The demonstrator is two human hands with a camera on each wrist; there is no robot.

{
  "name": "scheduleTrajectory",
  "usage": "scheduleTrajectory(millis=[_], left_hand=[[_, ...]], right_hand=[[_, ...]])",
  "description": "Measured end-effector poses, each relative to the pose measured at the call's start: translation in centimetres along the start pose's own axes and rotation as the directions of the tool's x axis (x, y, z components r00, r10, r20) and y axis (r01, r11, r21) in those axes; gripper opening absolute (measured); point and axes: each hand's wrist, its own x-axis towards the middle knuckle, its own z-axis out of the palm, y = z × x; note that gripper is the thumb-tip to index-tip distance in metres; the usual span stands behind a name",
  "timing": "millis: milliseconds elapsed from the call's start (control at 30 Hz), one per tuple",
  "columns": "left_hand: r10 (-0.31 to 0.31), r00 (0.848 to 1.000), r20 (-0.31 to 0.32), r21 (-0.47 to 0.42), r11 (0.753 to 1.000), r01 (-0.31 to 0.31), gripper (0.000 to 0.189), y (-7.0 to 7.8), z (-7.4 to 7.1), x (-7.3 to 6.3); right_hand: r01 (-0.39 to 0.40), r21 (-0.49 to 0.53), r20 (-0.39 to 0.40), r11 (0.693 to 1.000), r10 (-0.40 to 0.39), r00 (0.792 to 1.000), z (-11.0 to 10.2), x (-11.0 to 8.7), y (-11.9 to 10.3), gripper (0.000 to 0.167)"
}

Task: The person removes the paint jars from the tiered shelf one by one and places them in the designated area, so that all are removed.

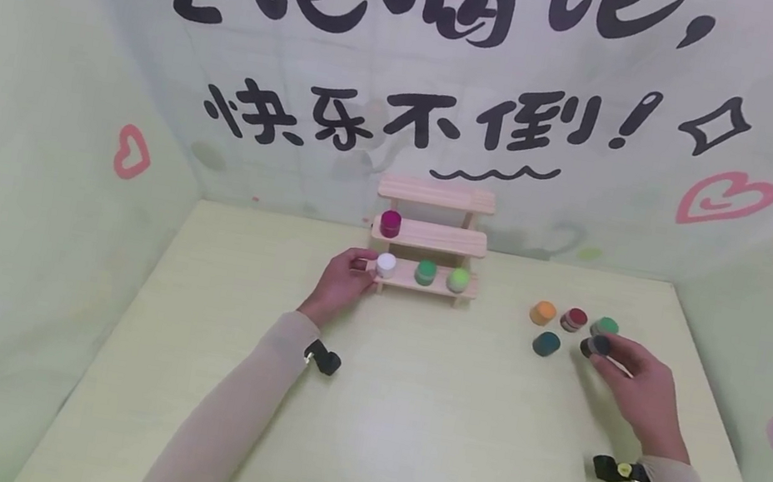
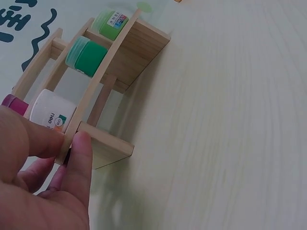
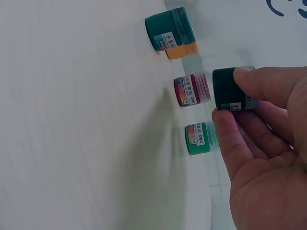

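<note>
My right hand [image 1: 643, 391] pinches a dark paint jar [image 3: 228, 88] between thumb and fingers, above the table at the right. My left hand [image 1: 340, 284] grips the left end of the lowest board of a small wooden step rack [image 2: 98, 72], thumb on top and fingers at the front and below. Just beside that thumb stands a white paint jar [image 2: 52, 111]. Along the same board sit a green jar [image 1: 425, 272] and a light green jar [image 1: 459, 279]. A magenta jar [image 1: 390, 223] stands at the left of the middle board. The top board [image 1: 437, 193] carries nothing.
On the table [image 1: 405, 412] near my right hand stand an orange jar [image 1: 543, 313], a dark red jar [image 1: 575, 319], a green jar [image 1: 605, 327] and a dark teal jar [image 1: 546, 344]. A printed cloth [image 1: 352, 75] hangs close behind the rack, with more cloth at both sides.
</note>
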Motion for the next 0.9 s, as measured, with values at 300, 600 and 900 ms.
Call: scheduleTrajectory(millis=[300, 600, 900], left_hand=[[-0.002, 1.000, -0.011, 0.004, 1.000, 0.002, 0.038, 0.3, -0.1, -0.1], [0.001, 1.000, -0.028, 0.046, 0.999, 0.000, 0.038, 0.7, 0.3, -0.6], [0.021, 0.999, -0.033, 0.012, 1.000, -0.021, 0.038, 0.3, 0.3, -0.5]], right_hand=[[-0.055, -0.057, 0.059, 0.997, 0.058, 0.997, 0.0, -0.3, 0.4, 0.064], [-0.047, -0.074, 0.072, 0.996, 0.052, 0.996, 0.7, -0.2, 0.9, 0.064], [-0.029, -0.122, 0.069, 0.992, 0.038, 0.997, 1.8, 0.6, 1.3, 0.058]])
